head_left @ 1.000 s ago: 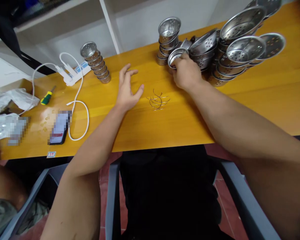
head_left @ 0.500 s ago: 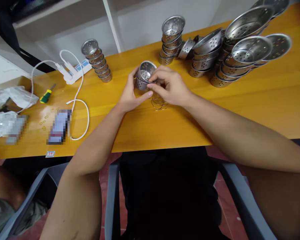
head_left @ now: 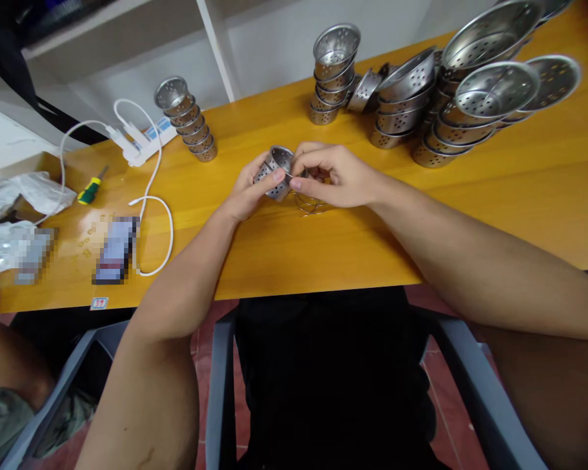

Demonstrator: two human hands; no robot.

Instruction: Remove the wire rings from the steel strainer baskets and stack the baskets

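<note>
My left hand (head_left: 249, 189) is closed around a small perforated metal cup (head_left: 280, 156), its thumb pressed over the near side. The cup tilts, and its mouth faces up. At the cup's right edge, my right hand (head_left: 326, 173) pinches thumb and forefinger together on what looks like a thin wire ring (head_left: 289, 175), mostly hidden by the fingers. Several loose wire rings (head_left: 310, 206) lie on the table just below my right hand.
Stacks of perforated cups stand at the left (head_left: 192, 124), the middle back (head_left: 334, 72) and the right (head_left: 463, 117). A power strip (head_left: 149, 143) with white cables, a green-yellow screwdriver (head_left: 91, 189), a phone (head_left: 116, 251) and plastic bags (head_left: 42, 189) lie left. Another person's arm shows at far left.
My left hand has tipped the cup and lowered it slightly, and its thumb has come up onto the cup. The right-hand pinch remains at the rim.
</note>
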